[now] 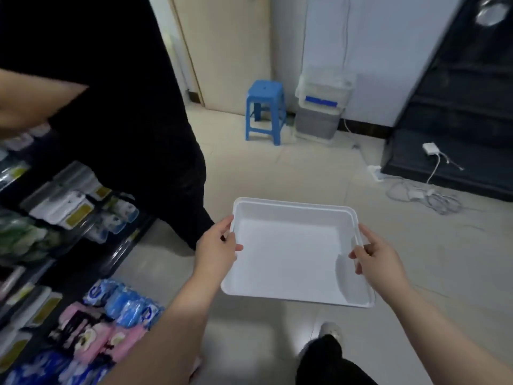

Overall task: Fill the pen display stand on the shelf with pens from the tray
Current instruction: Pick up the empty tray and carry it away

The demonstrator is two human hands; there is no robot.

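A white rectangular tray (294, 207) is held level above the tiled floor, in the middle of the head view. Its inside shows nothing but white; no pens are visible in it. My left hand (218, 245) grips the tray's left rim, thumb over the edge. My right hand (373, 252) grips the right rim the same way. No pen display stand can be made out in view.
Dark shelves (91, 245) at the left hold packaged goods in white, blue and pink wrappers. Another person in black (125, 107) stands close by at the left. A blue stool (265, 111), stacked plastic bins (322, 104), floor cables (422, 190) and a black rack (458, 120) lie ahead.
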